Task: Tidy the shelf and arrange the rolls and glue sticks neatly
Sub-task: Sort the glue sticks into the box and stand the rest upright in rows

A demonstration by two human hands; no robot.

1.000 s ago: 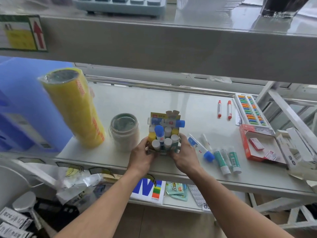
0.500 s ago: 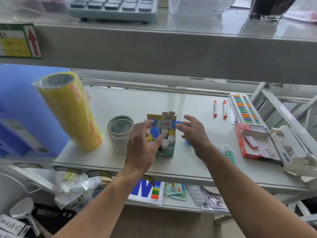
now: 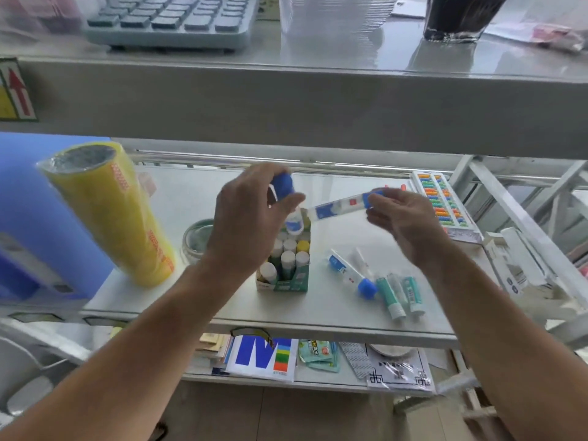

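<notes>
A small green-and-yellow carton [image 3: 288, 281] of upright glue sticks stands mid-shelf. Above it my left hand [image 3: 245, 224] holds a blue-capped glue stick [image 3: 288, 198] upright, cap up. My right hand [image 3: 404, 224] holds a second, longer blue-and-white glue stick [image 3: 340, 206] level by its capped end. More glue sticks lie loose to the carton's right: a blue-capped one [image 3: 350, 275] and several green ones [image 3: 401, 294]. A tall yellow wrapped roll [image 3: 108, 214] leans at the left. A smaller clear tape roll [image 3: 195, 238] sits partly hidden behind my left wrist.
The white shelf [image 3: 318, 316] has a bead abacus [image 3: 442, 202] and white boxes [image 3: 521, 265] at the right. A blue box [image 3: 28, 218] fills the left end. The counter edge [image 3: 286, 103] overhangs the shelf. Booklets and packets [image 3: 264, 354] lie on the lower shelf.
Both hands left the carton's sides and rose above it. My left hand lifted a blue-capped stick out; my right hand picked up the stick that lay across the carton's top.
</notes>
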